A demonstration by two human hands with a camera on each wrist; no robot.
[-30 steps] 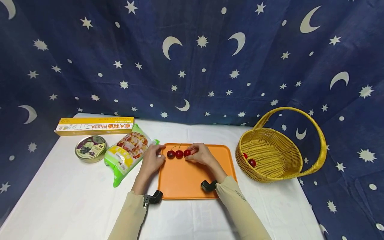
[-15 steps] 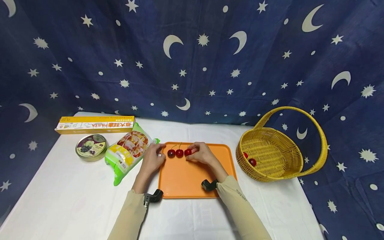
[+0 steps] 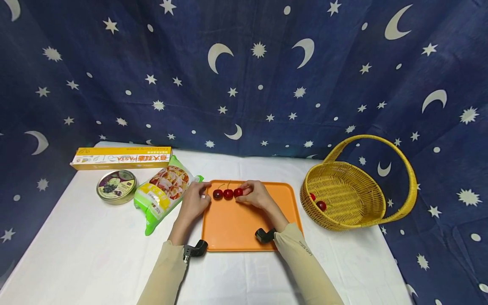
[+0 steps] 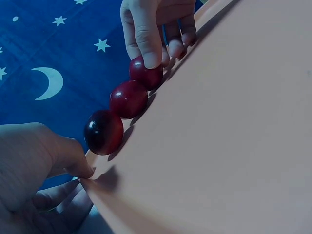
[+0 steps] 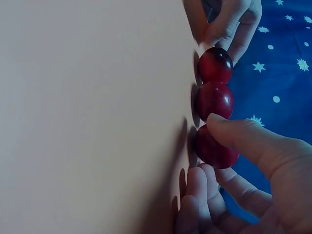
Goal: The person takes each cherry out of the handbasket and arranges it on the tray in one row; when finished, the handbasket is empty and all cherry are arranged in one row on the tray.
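Three dark red cherries stand in a row along the far edge of an orange tray. My right hand holds the rightmost cherry between thumb and fingers; in the right wrist view the thumb lies on that cherry. Beside it sits the middle cherry, and the left cherry, darkest on one side, is closest to the tray's far left corner. At that corner my left hand pinches the tray rim, thumb on top and fingers beneath in the left wrist view.
A yellow wicker basket with a tall handle stands right of the tray, two cherries visible inside. On the left lie a green-and-yellow food bag, a round tin and a long pasta box. A starry blue curtain hangs behind.
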